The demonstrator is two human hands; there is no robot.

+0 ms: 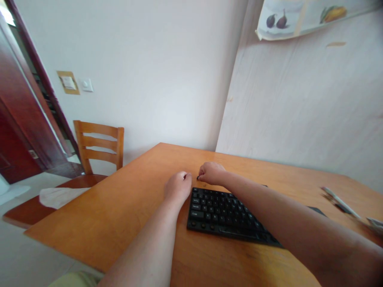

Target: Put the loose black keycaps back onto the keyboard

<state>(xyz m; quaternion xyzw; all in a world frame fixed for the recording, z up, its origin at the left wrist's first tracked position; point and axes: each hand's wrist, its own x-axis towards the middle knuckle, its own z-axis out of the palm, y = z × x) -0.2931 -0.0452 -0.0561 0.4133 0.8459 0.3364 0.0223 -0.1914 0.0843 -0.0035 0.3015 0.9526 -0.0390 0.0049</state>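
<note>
A black keyboard (221, 211) lies on the wooden table, its right part hidden behind my right forearm. Just past its far left corner, my right hand (212, 172) is closed in a pinch on a small black piece (198, 178), held low over the tabletop. The piece is too small to name for sure. My left hand (178, 186) is beside the keyboard's left end with its fingers curled in. A dark spot shows between thumb and finger there, and I cannot tell whether it is an object or shadow. A tiny dark bit (204, 185) lies between the hands and the keyboard.
The wooden table (134, 203) reaches to the wall. On its right side lie a pen-like white stick (341, 201) and other blurred items. A wooden chair (100, 145) stands at the left, with a white cloth (61, 196) on a chair seat.
</note>
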